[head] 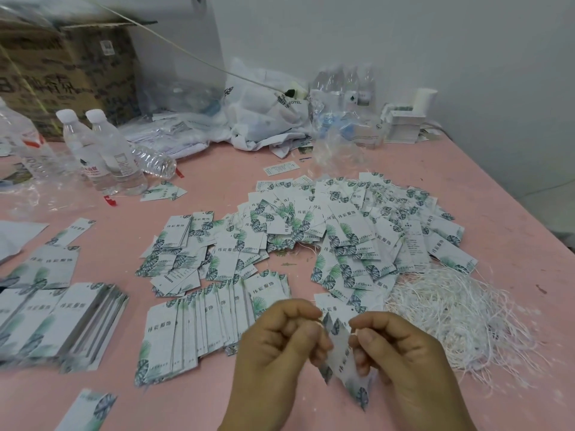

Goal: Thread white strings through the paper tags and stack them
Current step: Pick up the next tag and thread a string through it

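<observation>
Near desk's front edge, left hand (280,346) and right hand (401,359) both pinch one paper tag (342,356), threading; strung heap (357,225) large, unstrung stacks (199,325) and loose strings (451,318) remain.

The single head-worn camera looks forward and steeply down over a pink tabletop (482,219), wide-angled, so that straight edges bow near the borders. It sits close above the left hand (273,359) and right hand (401,365), which fill the bottom middle of the picture, while the far wall (404,42) and a cardboard box (68,76) stand at the top, well away. The tabletop's right edge runs diagonally down the right side.
</observation>
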A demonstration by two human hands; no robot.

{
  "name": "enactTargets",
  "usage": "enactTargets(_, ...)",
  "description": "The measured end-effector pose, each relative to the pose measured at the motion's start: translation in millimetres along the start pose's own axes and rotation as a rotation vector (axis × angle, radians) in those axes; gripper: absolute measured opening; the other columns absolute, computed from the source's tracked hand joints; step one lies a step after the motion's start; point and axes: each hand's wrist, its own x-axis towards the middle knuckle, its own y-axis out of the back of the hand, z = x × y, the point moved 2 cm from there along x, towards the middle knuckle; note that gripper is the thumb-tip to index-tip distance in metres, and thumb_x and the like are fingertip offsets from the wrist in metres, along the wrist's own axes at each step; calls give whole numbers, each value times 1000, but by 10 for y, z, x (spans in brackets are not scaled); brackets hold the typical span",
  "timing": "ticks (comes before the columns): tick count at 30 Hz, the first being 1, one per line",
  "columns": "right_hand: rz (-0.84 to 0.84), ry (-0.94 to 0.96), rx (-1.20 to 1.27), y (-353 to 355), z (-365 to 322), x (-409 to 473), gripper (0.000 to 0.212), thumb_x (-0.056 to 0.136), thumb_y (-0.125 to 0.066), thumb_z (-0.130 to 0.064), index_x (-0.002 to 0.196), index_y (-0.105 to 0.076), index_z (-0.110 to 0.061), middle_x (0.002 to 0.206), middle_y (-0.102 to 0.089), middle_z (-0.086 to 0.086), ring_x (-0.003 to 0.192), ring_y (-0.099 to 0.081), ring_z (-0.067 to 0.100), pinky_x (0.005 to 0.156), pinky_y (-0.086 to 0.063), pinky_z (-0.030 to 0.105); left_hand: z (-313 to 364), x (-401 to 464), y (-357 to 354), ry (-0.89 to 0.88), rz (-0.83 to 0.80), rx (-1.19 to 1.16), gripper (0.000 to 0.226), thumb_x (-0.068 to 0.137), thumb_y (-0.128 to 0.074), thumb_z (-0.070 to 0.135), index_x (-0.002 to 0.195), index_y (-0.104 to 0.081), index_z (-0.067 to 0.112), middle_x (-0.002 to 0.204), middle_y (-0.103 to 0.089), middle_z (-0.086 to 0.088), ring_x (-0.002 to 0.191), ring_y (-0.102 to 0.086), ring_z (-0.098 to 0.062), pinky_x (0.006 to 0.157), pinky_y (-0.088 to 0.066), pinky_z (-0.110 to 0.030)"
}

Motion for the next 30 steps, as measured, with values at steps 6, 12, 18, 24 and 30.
enactTargets(6,40,16,53,-35,18,-16,22,67,-68,-14,87,-76,-15,67,-67,21,52,-61,18,48,-50,23,-59,-28,-39,77,4,92,27,64,-79,31,90,-77,24,72,-73,-11,62,-66,-14,61,-53,-21)
enactTargets(12,63,49,-15,-44,-52,-51,19,67,-67,-13,83,-78,-17,65,-67,20,52,-61,15,53,-52,20,-88,-44,-34,37,30,229,19,70,-78,12,81,-80,28,67,-72,-1,61,-63,-5,60,-50,-17)
enactTargets(18,105,112,-112,-76,-38,-82,18,67,-70,-18,82,-76,-26,66,-68,14,54,-63,15,56,-53,18,-130,-40,-21,19,50,263,15,66,-79,33,81,-80,29,67,-70,-1,62,-60,-6,61,-49,-18)
enactTargets(24,146,140,-170,-78,3,-96,15,68,-71,-19,79,-74,-27,63,-68,14,53,-65,16,56,-54,18,-144,-55,-48,-8,40,297,10,68,-75,33,77,-77,32,63,-67,4,58,-57,-1,58,-46,-15)
enactTargets(30,147,143,-176,-111,43,-114,14,68,-71,-20,78,-75,-29,62,-68,14,51,-64,15,55,-54,19,-142,-63,-54,-25,42,324,11,68,-74,32,80,-76,32,70,-69,1,63,-60,-3,61,-47,-15)
